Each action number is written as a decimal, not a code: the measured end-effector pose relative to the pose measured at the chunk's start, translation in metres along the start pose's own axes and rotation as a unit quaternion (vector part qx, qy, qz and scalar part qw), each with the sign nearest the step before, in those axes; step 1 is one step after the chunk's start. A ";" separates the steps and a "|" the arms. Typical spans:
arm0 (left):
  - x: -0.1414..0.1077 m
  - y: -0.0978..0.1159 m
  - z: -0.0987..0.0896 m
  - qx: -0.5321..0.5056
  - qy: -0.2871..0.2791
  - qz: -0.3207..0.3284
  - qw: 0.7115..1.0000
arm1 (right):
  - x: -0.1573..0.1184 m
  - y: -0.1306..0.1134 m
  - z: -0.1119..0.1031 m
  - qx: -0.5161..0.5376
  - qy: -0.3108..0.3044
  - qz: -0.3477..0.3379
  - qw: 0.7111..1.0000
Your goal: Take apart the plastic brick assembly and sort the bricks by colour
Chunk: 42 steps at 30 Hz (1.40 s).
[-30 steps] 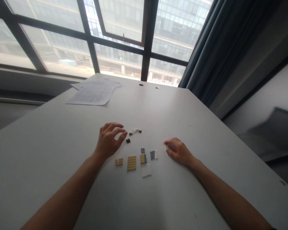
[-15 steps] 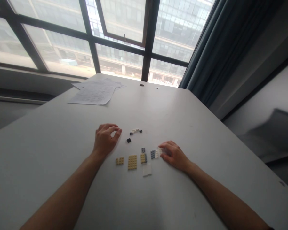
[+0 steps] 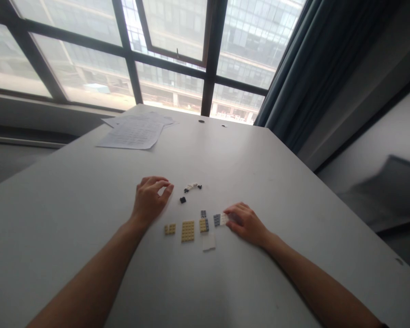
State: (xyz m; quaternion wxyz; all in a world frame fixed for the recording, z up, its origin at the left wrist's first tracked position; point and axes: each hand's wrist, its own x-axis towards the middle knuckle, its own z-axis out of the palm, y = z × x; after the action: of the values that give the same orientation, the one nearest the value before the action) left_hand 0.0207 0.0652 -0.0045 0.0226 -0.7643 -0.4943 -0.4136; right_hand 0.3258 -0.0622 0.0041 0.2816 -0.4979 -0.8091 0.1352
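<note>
One white brick (image 3: 223,219) is pinched in my right hand (image 3: 245,224), beside a grey brick (image 3: 217,220) on the worktop (image 3: 246,168); I'm apparently lining them up, which calls for light, level fingers. My left hand (image 3: 151,197) curls loosely, empty.

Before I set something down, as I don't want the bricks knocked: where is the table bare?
The table is bare between the papers and the left hand, and from the smooth white piece back toward the person. It is crowded between that hand and the right hand, where small bricks cluster.
</note>
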 end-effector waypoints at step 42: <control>0.000 0.001 -0.001 -0.010 -0.013 0.005 1.000 | 0.001 0.001 -0.002 -0.038 -0.007 0.000 0.999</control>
State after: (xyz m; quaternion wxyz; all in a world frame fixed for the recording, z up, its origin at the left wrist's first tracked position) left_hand 0.0211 0.0638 -0.0032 0.0112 -0.7725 -0.4864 -0.4082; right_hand 0.3272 -0.0609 0.0061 0.2571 -0.5072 -0.8155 0.1076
